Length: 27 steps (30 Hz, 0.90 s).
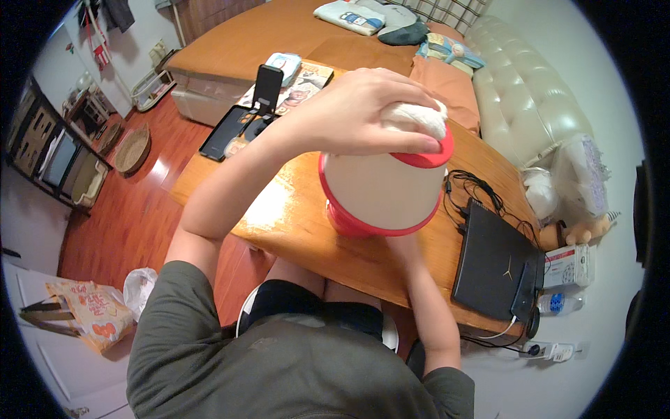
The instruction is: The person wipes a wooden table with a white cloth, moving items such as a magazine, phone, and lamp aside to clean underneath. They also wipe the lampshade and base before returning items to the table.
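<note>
My left hand (387,112) is curled over a bunched white cloth (416,116), its thumb against the red disc (434,152) at the top of a red-and-white object. This object, whose exact kind I cannot tell, has a broad white body (382,191) with a red rim and a red part below. It is above the wooden table (293,235). My right forearm (432,298) reaches up from the lower right to the object's underside. The right hand is hidden behind the object, with only the blurred wrist showing.
Right of the object lie a black laptop (492,256), coiled cables (479,188) and a dark phone (523,293). Behind my left forearm stand a black phone holder (267,89) and a black tray or case (225,133). A plastic bottle (560,302) is beyond the table's right edge.
</note>
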Tool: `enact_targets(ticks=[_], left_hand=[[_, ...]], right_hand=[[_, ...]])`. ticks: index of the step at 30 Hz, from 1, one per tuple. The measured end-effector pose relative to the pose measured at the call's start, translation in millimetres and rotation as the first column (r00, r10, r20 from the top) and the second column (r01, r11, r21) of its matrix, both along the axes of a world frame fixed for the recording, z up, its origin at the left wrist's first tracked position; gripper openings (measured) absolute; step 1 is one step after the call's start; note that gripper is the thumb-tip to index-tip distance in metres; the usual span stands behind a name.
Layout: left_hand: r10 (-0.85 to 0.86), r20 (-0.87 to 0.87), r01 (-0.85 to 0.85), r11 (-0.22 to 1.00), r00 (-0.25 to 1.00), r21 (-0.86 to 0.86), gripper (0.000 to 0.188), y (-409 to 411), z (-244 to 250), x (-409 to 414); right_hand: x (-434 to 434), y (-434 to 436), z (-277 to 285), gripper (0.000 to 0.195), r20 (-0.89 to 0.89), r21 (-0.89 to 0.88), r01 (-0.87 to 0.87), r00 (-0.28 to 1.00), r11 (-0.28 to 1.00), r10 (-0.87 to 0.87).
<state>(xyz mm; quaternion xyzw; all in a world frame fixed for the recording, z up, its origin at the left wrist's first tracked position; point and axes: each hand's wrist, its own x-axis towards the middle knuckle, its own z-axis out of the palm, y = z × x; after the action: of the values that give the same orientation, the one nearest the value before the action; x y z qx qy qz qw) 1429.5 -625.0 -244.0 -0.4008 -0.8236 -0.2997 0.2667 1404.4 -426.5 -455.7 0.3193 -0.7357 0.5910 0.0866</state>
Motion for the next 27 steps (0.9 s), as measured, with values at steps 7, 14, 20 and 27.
enact_targets(ticks=[7,14,20,27], left_hand=[[-0.01,0.079,0.004,0.997,0.997,0.076,0.042,-4,-7,3],[-0.115,-0.035,0.104,0.968,0.993,-0.229,0.043,5,11,30],[-0.238,0.054,0.242,0.912,0.97,-0.331,0.039,30,25,3],[0.114,0.672,-0.054,0.992,0.732,-0.11,0.041,19,29,-48]], right_hand=[[12,3,0,0.035,0.047,-0.069,0.007,0.999,0.998,-0.004],[12,-5,1,0.036,0.046,-0.108,-0.01,0.999,0.994,0.015],[9,-12,1,0.037,0.044,-0.121,-0.029,0.998,0.992,0.035],[12,-13,6,0.038,0.041,-0.11,-0.039,0.998,0.993,0.044]])
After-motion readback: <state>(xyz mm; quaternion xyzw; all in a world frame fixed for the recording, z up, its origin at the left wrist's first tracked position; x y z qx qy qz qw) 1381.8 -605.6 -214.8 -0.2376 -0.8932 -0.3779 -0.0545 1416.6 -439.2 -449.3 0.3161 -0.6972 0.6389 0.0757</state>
